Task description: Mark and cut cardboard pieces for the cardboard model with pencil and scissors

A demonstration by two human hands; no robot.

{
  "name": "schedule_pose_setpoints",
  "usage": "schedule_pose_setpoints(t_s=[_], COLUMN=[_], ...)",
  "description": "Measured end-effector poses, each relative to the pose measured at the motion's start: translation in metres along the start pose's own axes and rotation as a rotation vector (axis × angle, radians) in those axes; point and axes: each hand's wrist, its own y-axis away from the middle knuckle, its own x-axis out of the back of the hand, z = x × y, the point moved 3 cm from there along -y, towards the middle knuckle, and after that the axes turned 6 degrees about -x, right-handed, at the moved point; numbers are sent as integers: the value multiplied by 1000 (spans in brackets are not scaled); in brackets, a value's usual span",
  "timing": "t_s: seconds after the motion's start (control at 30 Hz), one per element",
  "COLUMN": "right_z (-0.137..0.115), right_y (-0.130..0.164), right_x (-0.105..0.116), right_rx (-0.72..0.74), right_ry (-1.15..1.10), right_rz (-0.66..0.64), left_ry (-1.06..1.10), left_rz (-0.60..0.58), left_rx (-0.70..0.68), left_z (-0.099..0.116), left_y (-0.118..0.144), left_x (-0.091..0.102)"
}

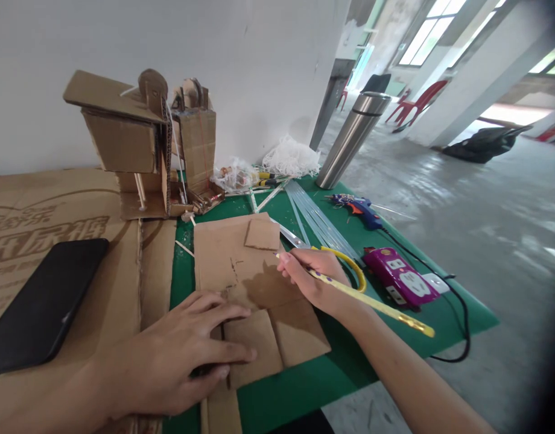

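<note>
My left hand (187,346) lies with its fingers spread on a small cardboard piece (254,355), which rests on a larger cardboard sheet (218,247). Dark pencil marks show on the sheet near its middle. A yellow pencil (372,299) with dark spots is gripped in my right hand (316,274), its tip close above the sheet and its eraser end pointing back at the lower right. Another small cardboard square (262,234) sits at the sheet's far right corner. Scissors (356,271) with yellow handles lie partly hidden behind my right hand.
A black phone (46,301) lies on cardboard at left. Behind stand cardboard constructions (123,141). Clear glue sticks (320,217), a steel flask (352,141), a glue gun (356,208) and a purple power strip (402,277) with a black cord occupy the green table's right side.
</note>
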Motion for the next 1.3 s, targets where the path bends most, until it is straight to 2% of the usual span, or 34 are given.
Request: schedule_pose_setpoints(t_s=[0.3,0.47,0.67,0.9,1.0,1.17,1.3], right_z=[2,7,13,20,19,14,12], right_y=[1,0,-5,-8,-10,-11,-16], right_x=[-1,0,4,4,3,-3,-5], right_rx=[-10,-19,-33,-55,-62,-56,-54], right_ry=[-17,-48,-133,-135,-109,-73,-40], right_rz=[15,64,172,253,223,94,62], left_ry=[1,-4,16,-38,-49,-147,-248], left_rz=[-32,-34,-29,92,114,201,236], left_rx=[22,32,148,202,228,329,397], left_z=[1,3,-3,-7,-6,-8,-14], left_y=[-1,-1,2,3,2,5,6], left_x=[3,5,1,-3,-1,0,-1])
